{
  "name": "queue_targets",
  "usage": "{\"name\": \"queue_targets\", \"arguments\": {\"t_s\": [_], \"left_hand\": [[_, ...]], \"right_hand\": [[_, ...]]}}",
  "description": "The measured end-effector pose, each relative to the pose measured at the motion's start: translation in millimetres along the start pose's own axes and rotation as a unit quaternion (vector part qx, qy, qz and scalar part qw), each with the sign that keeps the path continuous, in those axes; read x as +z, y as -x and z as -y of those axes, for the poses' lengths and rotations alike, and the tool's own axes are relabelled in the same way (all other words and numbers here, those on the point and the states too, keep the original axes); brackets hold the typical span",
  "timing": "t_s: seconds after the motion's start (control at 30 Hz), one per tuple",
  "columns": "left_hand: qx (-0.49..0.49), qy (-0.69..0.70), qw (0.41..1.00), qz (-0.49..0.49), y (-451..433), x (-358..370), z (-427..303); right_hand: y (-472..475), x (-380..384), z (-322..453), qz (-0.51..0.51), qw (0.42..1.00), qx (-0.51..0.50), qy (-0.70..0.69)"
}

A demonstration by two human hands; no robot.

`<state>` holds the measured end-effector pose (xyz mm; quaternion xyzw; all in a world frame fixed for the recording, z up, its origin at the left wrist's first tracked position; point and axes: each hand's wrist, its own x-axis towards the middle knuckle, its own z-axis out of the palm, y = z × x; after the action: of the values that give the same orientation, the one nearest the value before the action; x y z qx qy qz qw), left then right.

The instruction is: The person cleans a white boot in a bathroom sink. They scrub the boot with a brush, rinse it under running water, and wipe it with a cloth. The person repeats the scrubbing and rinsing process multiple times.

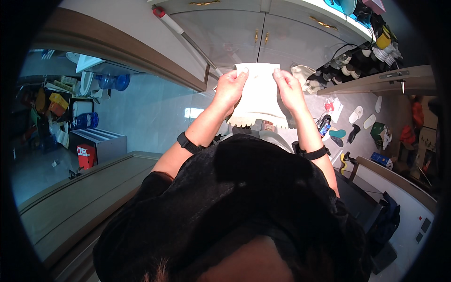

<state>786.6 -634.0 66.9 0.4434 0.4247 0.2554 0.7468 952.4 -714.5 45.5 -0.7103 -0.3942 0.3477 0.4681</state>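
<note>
A white boot [260, 91] with a cream lugged sole [243, 121] is held up in front of my body. Its broad upper is strongly lit and looks washed out. My left hand [230, 86] pinches one top corner, the thumb lying on the near face. At the opposite corner, my right hand [289, 84] grips the edge in the same way. The fingers behind the upper are mostly hidden. Just beyond my right hand, a second cream boot [302, 73] stands by the cabinet.
A grey cabinet [225, 35] with gold handles rises ahead. Shoes [348, 70] crowd its right side, beside a door edge [380, 79]. Slippers [356, 114] and a phone [325, 129] lie on the floor at right. A pole [197, 49] leans at left, near a doorway with water bottles [116, 81].
</note>
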Motion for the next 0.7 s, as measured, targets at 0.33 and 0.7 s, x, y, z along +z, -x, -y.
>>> {"name": "queue_targets", "arguments": {"t_s": [0.33,0.7], "left_hand": [[-0.007,-0.024,1.0,0.008,-4.7,3.7,-0.1],[-0.167,0.104,0.979,-0.048,-31.4,-17.2,2.4]], "right_hand": [[14.3,11.3,-3.1,-0.056,0.995,0.014,0.079],[-8.3,-20.8,-2.9,-0.103,0.989,0.009,0.107]]}}
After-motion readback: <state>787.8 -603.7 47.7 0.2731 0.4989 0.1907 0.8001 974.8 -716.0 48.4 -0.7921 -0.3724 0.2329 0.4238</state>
